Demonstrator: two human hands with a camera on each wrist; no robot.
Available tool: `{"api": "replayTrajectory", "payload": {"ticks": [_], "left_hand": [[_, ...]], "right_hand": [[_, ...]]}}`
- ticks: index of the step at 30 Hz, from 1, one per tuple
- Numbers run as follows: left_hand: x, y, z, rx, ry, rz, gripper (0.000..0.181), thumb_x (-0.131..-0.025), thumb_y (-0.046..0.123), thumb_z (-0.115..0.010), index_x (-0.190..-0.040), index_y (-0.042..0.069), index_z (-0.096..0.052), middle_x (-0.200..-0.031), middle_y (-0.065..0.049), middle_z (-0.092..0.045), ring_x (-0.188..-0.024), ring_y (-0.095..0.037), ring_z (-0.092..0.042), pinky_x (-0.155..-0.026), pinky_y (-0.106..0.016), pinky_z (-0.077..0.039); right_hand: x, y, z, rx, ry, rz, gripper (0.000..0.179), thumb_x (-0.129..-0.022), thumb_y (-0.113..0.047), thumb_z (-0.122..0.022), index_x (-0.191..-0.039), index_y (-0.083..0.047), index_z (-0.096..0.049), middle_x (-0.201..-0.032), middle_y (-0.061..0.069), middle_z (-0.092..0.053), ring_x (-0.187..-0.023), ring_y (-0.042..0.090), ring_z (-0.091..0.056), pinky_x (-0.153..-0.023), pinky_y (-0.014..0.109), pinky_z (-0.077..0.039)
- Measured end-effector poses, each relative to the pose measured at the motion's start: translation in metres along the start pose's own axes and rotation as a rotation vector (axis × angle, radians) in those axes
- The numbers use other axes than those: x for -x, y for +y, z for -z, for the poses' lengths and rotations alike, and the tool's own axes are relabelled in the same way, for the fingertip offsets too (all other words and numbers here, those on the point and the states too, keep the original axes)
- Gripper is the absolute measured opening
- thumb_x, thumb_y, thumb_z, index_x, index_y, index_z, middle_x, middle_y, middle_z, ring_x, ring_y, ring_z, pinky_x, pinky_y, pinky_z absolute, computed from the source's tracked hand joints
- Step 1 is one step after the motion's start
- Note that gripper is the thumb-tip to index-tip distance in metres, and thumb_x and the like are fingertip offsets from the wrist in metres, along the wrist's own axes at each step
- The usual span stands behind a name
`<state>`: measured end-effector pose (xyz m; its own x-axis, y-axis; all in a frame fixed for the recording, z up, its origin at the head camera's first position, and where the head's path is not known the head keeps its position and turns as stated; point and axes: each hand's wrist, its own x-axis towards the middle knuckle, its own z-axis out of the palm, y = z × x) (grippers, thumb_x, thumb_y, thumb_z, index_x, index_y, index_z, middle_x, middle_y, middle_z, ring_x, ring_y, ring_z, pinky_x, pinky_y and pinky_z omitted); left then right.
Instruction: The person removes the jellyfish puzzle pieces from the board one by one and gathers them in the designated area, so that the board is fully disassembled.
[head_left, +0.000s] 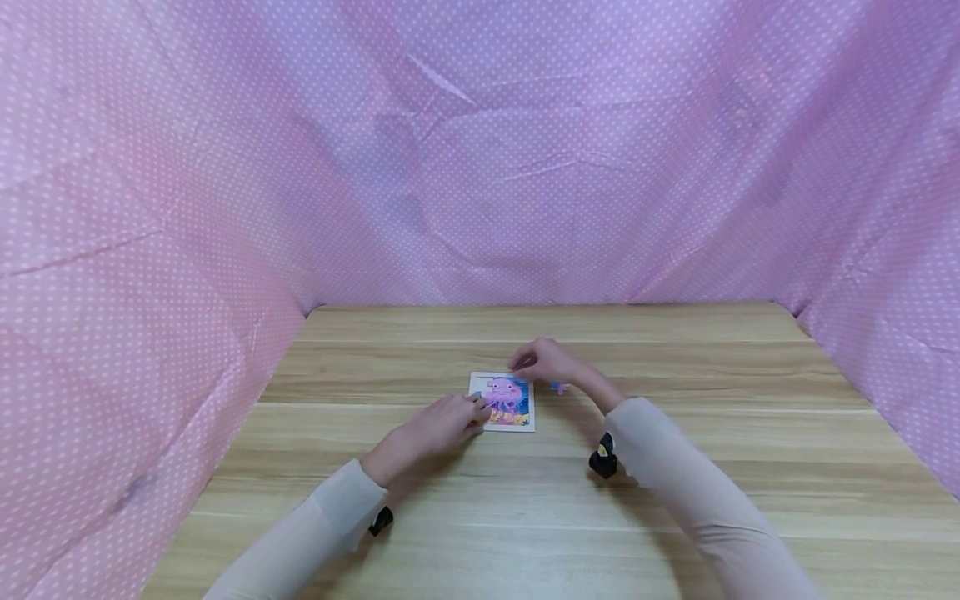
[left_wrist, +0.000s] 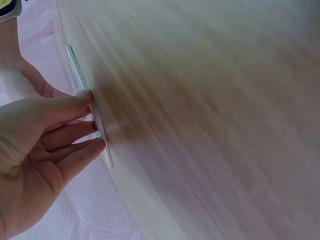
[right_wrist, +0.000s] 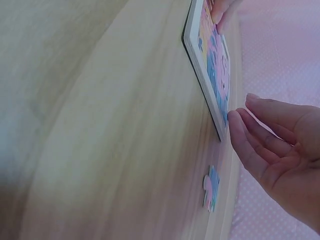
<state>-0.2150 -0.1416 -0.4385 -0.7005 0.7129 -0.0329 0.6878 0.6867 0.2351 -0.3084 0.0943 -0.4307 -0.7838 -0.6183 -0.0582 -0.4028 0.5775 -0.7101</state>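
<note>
A small square jigsaw puzzle (head_left: 517, 417) with a pink jellyfish picture and a pale border lies on the wooden table. My left hand (head_left: 447, 423) touches its near left part with thumb and fingertips; in the left wrist view those fingertips (left_wrist: 100, 145) meet the board's edge. By the far right corner hovers my right hand (head_left: 546, 360), its fingers loosely bent. Seen from the right wrist, a gap separates its thumb from the fingers (right_wrist: 237, 127), and nothing shows between them. One loose jigsaw piece (right_wrist: 211, 190), blue and pink, lies right of the board.
The wooden table (head_left: 675, 350) extends around the puzzle on all sides. Pink polka-dot cloth (head_left: 510, 192) hangs behind the table and along both sides. Dark wrist-worn devices (head_left: 603, 458) sit beneath both sleeve cuffs.
</note>
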Motion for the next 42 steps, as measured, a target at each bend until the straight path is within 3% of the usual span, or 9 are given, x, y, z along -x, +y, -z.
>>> {"api": "replayTrajectory", "payload": {"ticks": [11, 15, 24, 37, 42], "left_hand": [[0.0, 0.0, 0.0, -0.007, -0.001, 0.005, 0.02, -0.102, 0.012, -0.063, -0.117, 0.007, -0.075, -0.107, -0.006, -0.074, -0.084, -0.009, -0.055, -0.08, -0.028, -0.057], [0.0, 0.0, 0.0, -0.016, 0.008, -0.018, 0.014, -0.101, 0.01, -0.064, -0.11, 0.007, -0.075, -0.095, -0.003, -0.07, -0.079, -0.011, -0.052, -0.071, -0.025, -0.051], [0.0, 0.0, -0.001, -0.016, 0.021, -0.033, 0.009, -0.101, 0.008, -0.063, -0.099, 0.008, -0.072, -0.085, -0.001, -0.063, -0.076, -0.011, -0.048, -0.067, -0.023, -0.046], [0.001, 0.001, 0.001, 0.013, 0.015, -0.009, 0.01, -0.1, 0.009, -0.065, -0.104, 0.008, -0.073, -0.093, -0.005, -0.07, -0.078, -0.01, -0.052, -0.07, -0.023, -0.05], [0.001, 0.001, 0.001, 0.017, 0.03, -0.025, 0.007, -0.1, 0.007, -0.065, -0.096, 0.008, -0.071, -0.085, -0.002, -0.063, -0.074, -0.011, -0.048, -0.065, -0.022, -0.044]], "right_hand": [[-0.01, -0.004, -0.007, 0.045, -0.029, 0.006, 0.023, -0.095, -0.005, -0.07, -0.117, 0.002, -0.072, -0.116, 0.018, -0.074, -0.11, 0.029, -0.07, -0.098, 0.037, -0.056], [-0.014, -0.007, -0.011, 0.072, -0.042, 0.008, 0.023, -0.094, -0.004, -0.07, -0.116, 0.003, -0.072, -0.114, 0.017, -0.074, -0.108, 0.028, -0.07, -0.096, 0.036, -0.056], [-0.019, -0.009, -0.015, 0.099, -0.087, 0.014, 0.028, -0.092, 0.0, -0.071, -0.12, 0.002, -0.071, -0.117, 0.016, -0.074, -0.11, 0.028, -0.069, -0.098, 0.036, -0.055], [-0.025, -0.009, -0.019, 0.141, -0.126, 0.048, 0.027, -0.094, 0.001, -0.069, -0.121, -0.003, -0.073, -0.115, 0.013, -0.072, -0.107, 0.025, -0.066, -0.097, 0.037, -0.055], [-0.024, -0.012, -0.018, 0.182, -0.134, 0.081, 0.024, -0.092, 0.001, -0.071, -0.116, -0.002, -0.075, -0.111, 0.012, -0.072, -0.103, 0.023, -0.066, -0.095, 0.034, -0.054]]}}
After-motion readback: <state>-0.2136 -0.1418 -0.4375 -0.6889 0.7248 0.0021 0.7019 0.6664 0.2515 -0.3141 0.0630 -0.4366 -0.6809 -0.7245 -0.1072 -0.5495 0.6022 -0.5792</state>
